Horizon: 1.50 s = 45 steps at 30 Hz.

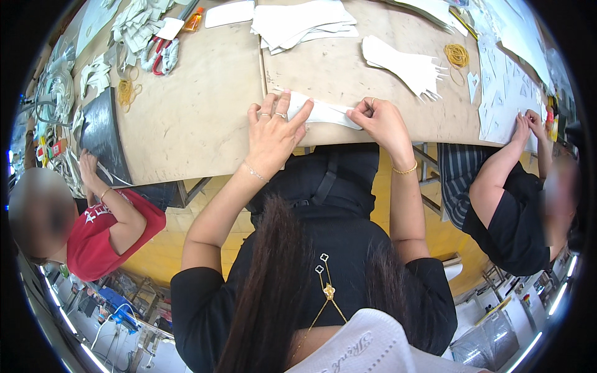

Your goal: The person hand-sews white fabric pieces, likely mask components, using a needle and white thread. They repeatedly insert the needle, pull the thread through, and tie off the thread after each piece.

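Near edge of the worktop [205,118]: a cut piece [326,114], between left hand [275,127] at its left end and right hand [384,123] at its right. Beyond, toward the far side, a stack of sheets [301,20]. Right of the stack and nearer, a bundle [398,62], rubber bands [457,56] just to its right. Well left, a hand tool [157,62], a bottle [194,21] beyond.

Black short-sleeved top [348,242], gold necklace [329,291]

Head-worn, the left fisheye peers steeply down — near the black shirt [339,239], farther from the left hand [277,130] and right hand [384,124] — wide enough to catch the worktop [199,105] ahead and a co-worker [115,233] toward its left rim.
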Tool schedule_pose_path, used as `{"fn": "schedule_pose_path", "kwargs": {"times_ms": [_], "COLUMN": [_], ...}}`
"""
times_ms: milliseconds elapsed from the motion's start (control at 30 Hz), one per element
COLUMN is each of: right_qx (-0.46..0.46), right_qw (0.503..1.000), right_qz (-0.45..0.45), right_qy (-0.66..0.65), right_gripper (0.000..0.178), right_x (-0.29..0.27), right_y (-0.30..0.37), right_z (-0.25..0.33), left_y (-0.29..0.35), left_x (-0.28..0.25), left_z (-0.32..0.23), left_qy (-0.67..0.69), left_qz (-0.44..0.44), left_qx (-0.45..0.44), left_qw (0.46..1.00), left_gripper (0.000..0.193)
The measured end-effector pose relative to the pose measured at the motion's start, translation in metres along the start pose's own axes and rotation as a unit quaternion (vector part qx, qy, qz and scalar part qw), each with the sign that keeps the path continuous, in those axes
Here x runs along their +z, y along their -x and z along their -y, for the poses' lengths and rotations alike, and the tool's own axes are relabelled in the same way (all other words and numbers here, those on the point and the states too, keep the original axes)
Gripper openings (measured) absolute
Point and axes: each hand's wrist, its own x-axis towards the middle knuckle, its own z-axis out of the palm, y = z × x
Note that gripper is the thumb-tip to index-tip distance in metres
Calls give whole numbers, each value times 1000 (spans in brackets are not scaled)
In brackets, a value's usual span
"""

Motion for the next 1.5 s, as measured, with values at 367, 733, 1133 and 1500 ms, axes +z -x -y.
{"fn": "schedule_pose_path", "kwargs": {"times_ms": [367,733,1133,1500], "right_qx": [-21,-30,-45,22], "right_qw": [999,997,990,999], "right_qz": [3,28,20,-32], "right_qy": [32,63,133,14], "right_gripper": [26,30,28,27], "right_x": [-2,-8,-10,-33], "right_y": [-9,-18,-23,0], "right_z": [-2,1,1,-29], "left_y": [-10,-21,-21,-19], "left_x": [-10,-25,-4,-1], "left_z": [-15,-27,-66,-66], "left_qy": [-50,-43,64,31], "left_qz": [31,85,36,49], "left_qx": [13,0,38,47], "left_qw": [998,995,997,997], "left_gripper": [51,58,56,60]}}
